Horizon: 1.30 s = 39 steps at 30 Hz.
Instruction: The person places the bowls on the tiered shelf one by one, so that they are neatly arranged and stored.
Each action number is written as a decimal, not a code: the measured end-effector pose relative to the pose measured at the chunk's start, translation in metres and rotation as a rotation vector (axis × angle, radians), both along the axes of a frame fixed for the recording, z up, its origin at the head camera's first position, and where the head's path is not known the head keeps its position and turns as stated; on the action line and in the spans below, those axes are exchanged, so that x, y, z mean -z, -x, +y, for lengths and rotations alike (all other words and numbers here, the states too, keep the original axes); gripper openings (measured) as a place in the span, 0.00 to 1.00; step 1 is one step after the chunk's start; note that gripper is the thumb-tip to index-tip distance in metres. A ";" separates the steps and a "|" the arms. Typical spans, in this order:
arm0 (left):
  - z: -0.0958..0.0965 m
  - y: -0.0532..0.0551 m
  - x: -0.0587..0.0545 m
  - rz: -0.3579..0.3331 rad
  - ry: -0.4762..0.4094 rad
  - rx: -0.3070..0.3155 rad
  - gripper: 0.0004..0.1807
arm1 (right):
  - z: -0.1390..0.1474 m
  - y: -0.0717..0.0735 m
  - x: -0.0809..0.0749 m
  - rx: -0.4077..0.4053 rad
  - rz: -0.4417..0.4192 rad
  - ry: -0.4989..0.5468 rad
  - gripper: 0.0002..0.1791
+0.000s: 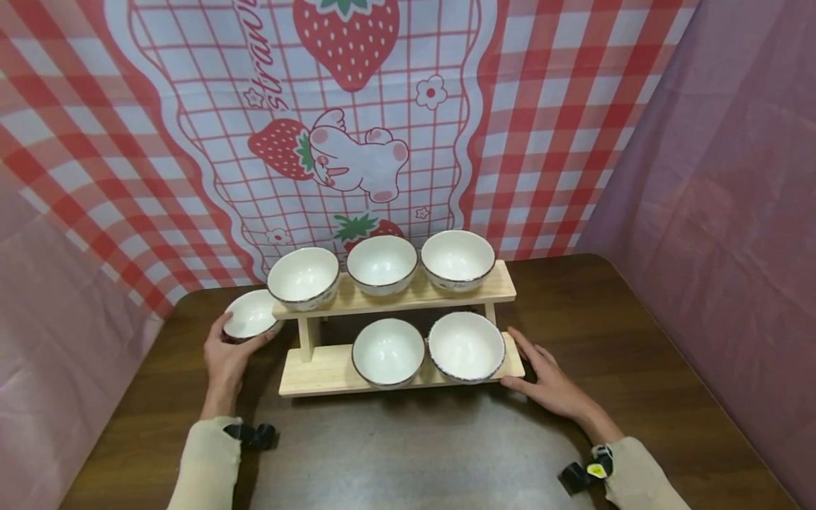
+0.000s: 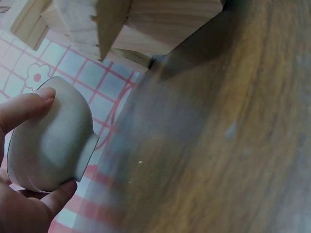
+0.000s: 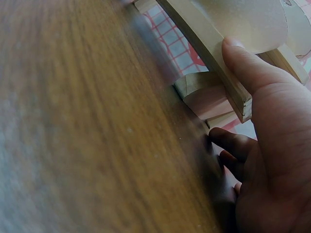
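Note:
My left hand (image 1: 226, 358) grips a white bowl (image 1: 251, 314) with a dark rim, left of a two-tier wooden stand (image 1: 319, 372). In the left wrist view, thumb and fingers hold this bowl (image 2: 56, 138) by its side, its foot apart from the tabletop. At the stand's lower right end, my right hand (image 1: 551, 382) holds the shelf (image 3: 214, 53) between thumb and fingers. Nearest to that hand is a white bowl (image 1: 467, 347) on the lower tier, with another bowl (image 1: 388, 353) beside it. The upper tier bears a left bowl (image 1: 304, 278), a middle bowl (image 1: 382, 264) and a right bowl (image 1: 457, 259).
Beneath the stand lies a brown wooden table (image 1: 612, 340). A red-checked strawberry cloth (image 1: 535, 120) hangs behind it, and pink curtains (image 1: 720, 177) flank both sides. The lower tier's left end shows bare wood.

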State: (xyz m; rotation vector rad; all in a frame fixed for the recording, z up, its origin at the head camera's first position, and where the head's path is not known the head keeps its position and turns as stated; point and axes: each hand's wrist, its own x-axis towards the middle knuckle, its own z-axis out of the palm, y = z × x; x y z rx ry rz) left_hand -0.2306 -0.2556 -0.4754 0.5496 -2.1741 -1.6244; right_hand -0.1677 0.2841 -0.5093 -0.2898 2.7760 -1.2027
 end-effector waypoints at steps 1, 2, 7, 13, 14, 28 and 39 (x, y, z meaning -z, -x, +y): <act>0.000 -0.001 -0.001 -0.001 -0.002 -0.001 0.50 | 0.000 0.000 0.000 -0.001 -0.001 0.002 0.51; -0.001 -0.002 -0.002 -0.001 -0.009 -0.002 0.50 | 0.000 0.000 0.000 -0.001 -0.001 0.003 0.51; -0.002 -0.008 -0.007 0.005 -0.029 -0.014 0.48 | 0.000 0.001 0.001 0.000 0.000 -0.001 0.51; -0.002 -0.017 -0.011 0.014 -0.040 -0.035 0.48 | 0.000 0.001 0.001 -0.002 0.006 -0.002 0.51; -0.002 -0.018 -0.012 0.010 -0.037 -0.036 0.48 | 0.000 0.000 0.001 -0.002 0.006 -0.001 0.51; -0.002 -0.037 -0.023 0.026 -0.092 -0.021 0.48 | 0.000 0.000 0.000 0.002 -0.004 -0.003 0.51; -0.002 -0.051 -0.026 0.012 -0.106 -0.034 0.49 | 0.000 0.000 0.000 -0.002 0.005 -0.004 0.51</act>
